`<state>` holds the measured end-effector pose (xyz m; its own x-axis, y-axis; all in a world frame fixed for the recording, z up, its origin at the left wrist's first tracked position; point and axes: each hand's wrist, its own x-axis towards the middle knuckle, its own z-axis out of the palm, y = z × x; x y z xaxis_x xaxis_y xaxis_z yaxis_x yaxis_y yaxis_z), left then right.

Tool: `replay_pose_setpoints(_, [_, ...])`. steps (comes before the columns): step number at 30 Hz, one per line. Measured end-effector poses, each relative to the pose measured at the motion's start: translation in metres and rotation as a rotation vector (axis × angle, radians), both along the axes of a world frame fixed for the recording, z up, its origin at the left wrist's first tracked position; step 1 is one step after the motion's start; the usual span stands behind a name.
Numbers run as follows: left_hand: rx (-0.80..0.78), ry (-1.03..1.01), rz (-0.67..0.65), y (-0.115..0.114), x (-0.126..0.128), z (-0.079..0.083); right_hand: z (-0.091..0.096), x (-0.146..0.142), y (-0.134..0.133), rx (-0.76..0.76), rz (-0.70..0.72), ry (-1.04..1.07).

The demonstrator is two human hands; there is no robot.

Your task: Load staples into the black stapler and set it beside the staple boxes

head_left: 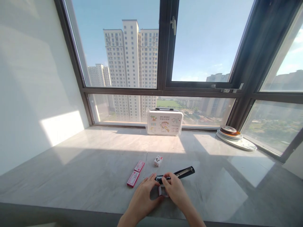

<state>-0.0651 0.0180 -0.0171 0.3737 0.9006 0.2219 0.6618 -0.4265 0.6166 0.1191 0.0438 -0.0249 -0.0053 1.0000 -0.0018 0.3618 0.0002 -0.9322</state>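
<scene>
On the counter (94, 179), in the head view, the black stapler (185, 172) lies folded open at both hands. Its long axis runs slantwise, from the left fingertips out to the right and slightly away from the person; the long opened part points right, its tip well clear of the right hand (174, 186).

The left hand (148, 190) has its grip spread: the fingers reach the stapler's left end, while the thumb stands apart, beside a small pale box (163, 191). The right grip has thumb and forefinger close together over the stapler near that end; whether they pinch the stapler or something small, I cannot tell.

The right fingers hide part of the stapler, and its left end is hard to make out. Both hands partly cover the pale box, so its contents are unclear. The lower edge of the picture cuts off both forearms. Beyond the hands lie two pink boxes (133, 179), end to end, and a white box (158, 160); their print is too small to read.
</scene>
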Motion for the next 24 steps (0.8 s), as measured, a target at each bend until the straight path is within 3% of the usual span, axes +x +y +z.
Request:
replay_pose_setpoints(6, [0.023,0.0,-0.001,0.001,0.0,-0.001,0.002,-0.019,0.007,0.024,0.046,0.015])
replay_pose_setpoints(13, [0.021,-0.031,0.003,-0.002,-0.002,0.002,0.033,-0.011,-0.005,0.303,0.121,-0.25])
replay_pose_setpoints(18, [0.017,-0.052,0.034,-0.001,-0.002,-0.005,0.038,0.01,-0.023,0.247,0.24,-0.501])
replay_pose_setpoints(24, [0.046,-0.087,0.026,-0.005,-0.002,0.001,0.035,0.016,-0.037,0.199,0.207,-0.586])
